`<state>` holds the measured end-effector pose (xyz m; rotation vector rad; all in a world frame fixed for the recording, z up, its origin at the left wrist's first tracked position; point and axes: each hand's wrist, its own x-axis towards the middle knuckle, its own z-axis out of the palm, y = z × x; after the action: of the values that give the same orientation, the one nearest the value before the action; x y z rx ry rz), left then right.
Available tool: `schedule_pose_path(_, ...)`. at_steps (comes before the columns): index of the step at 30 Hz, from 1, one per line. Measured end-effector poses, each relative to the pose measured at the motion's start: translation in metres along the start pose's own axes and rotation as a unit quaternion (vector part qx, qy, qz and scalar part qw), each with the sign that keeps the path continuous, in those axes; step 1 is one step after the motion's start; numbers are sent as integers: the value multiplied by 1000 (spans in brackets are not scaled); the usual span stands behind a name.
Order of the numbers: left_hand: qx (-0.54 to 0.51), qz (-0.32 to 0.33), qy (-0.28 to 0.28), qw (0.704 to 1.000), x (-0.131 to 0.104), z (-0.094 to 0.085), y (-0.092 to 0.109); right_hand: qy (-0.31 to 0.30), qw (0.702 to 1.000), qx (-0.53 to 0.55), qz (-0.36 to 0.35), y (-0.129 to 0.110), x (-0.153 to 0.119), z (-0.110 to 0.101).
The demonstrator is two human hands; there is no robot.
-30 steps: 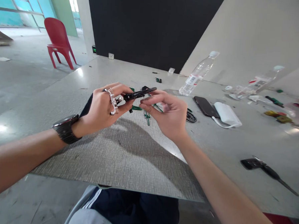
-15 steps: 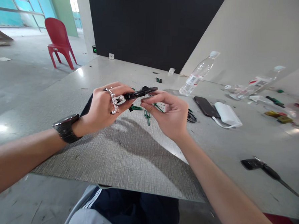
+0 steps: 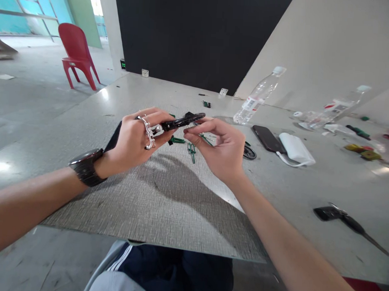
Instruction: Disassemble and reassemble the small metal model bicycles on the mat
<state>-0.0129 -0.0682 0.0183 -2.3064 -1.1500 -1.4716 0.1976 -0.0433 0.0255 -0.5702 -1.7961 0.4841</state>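
Note:
My left hand (image 3: pixel 143 132) is closed around a small model vehicle part, with a silver tubular frame (image 3: pixel 148 135) showing along the fingers. From its fingertips a black section with a thin black wheel (image 3: pixel 196 118) points to the right, held above the table. My right hand (image 3: pixel 222 147) pinches thumb and forefinger together just under that wheel. Something small and thin may be between those fingertips, too hidden to name. Beneath the hands lie green plastic pieces (image 3: pixel 191 152). Another spoked wheel (image 3: pixel 249 152) rests on the table, partly behind my right hand.
On the right are a dark phone (image 3: pixel 268 138), a white power bank (image 3: pixel 297 148), a clear bottle (image 3: pixel 260 94) and a black-handled tool (image 3: pixel 347 221). Farther right lie more bottles and a yellow-handled tool (image 3: pixel 363 151). A black panel (image 3: pixel 200 37) stands behind the table (image 3: pixel 152 204).
Both hands stay almost in place. The right thumb and fingertips have shifted very slightly under the wheel.

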Motion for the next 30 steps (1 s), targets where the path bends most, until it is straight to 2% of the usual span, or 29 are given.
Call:
schedule_pose_path(5,8,2,0,1000,0,0,0,0,1000,11,-5,1,0,0)
schedule_pose_path(12,17,26,7,1000,-1,1,-1,-10,999,-37,-17,-3,1,-2)
schedule_pose_path(30,5,54,-4,999,-1,1,-1,16,997,-72,-28,2,-1,0)
